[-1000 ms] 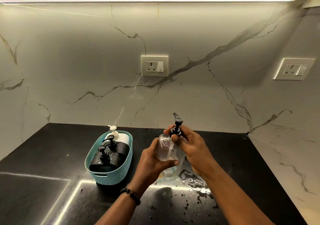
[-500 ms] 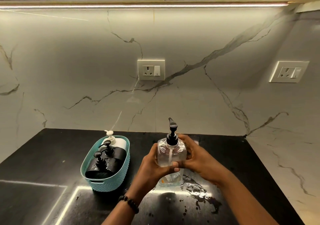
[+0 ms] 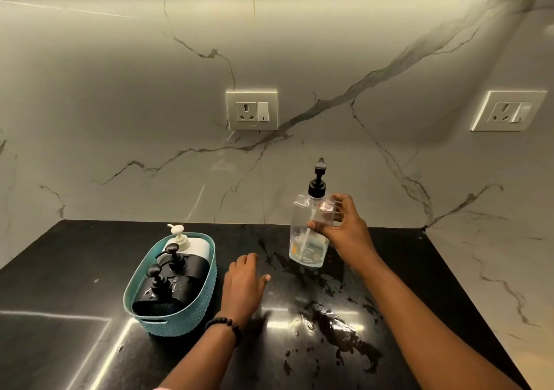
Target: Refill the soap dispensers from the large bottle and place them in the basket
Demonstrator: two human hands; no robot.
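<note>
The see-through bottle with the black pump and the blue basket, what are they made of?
The see-through bottle with the black pump, held in the right hand, looks like clear glossy plastic: the pump's tube shows through it. The blue oval basket seems to be matte moulded plastic with a woven-look pattern; it is probably not real wicker.

One head-worn wide-angle view looks forward and down, close over the black bench (image 3: 75, 269), facing the marble wall (image 3: 120, 89).
</note>
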